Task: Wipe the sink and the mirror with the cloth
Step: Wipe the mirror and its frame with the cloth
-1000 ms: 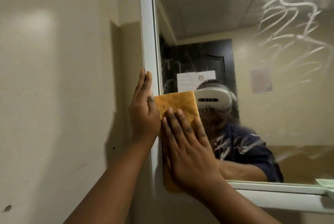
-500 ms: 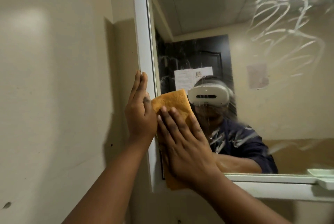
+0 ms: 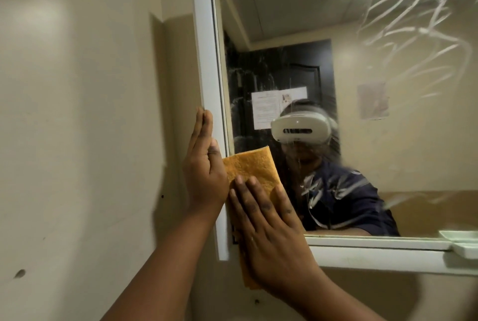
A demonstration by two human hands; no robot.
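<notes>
- Here, the right hand lies flat with straight, spread fingers on the orange cloth, pressing it against the lower left corner of the mirror.
- The cloth's upper part rests on the glass; its lower end hangs down past the mirror's white frame, behind the palm.
- The left hand is flat too, fingers straight and together, resting against the outer edge of the frame's left upright, just beside the cloth; it grasps nothing.
- White soapy streaks swirl across the upper right of the glass, and thinner smears sit lower, over the reflected dark shirt.
- The reflection shows the person wearing a white headset, with a dark door behind.
- A printed paper notice hangs on that door; its writing is too small to read.
- A pale dish sits on the frame's bottom ledge at far right.
- The beige wall fills the left side.
</notes>
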